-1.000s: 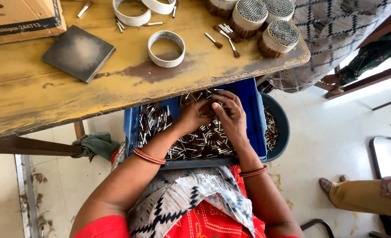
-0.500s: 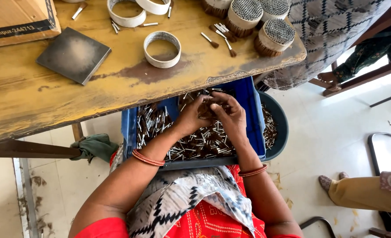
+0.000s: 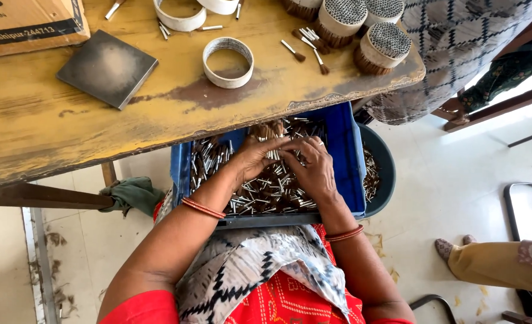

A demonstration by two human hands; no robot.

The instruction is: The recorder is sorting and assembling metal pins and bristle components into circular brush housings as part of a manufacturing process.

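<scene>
Both hands work inside a blue crate (image 3: 345,157) that rests on the person's lap, tucked just under the near edge of the yellow worktop (image 3: 50,129). The crate is heaped with small metal-shafted brushes (image 3: 260,195) with brown tips. The left hand (image 3: 253,159) lies curled on the pile, fingers bent around a few of the brushes, and the right hand (image 3: 311,168) is beside it, fingertips meeting the left's over the same little bunch (how many each grips cannot be told). A red bangle sits on each wrist.

Behind the crate, on its right, a dark round tub (image 3: 379,174) holds more of the same pieces. On the worktop, near its front edge, stands a white ring (image 3: 228,62); to its left lies a dark square plate (image 3: 107,68), and a cardboard box (image 3: 29,24) fills the far left corner. At the right end stand round bundles of packed brushes (image 3: 381,47), with a few loose brushes (image 3: 307,45) between them and the ring. A green cloth (image 3: 133,195) hangs under the worktop at left.
</scene>
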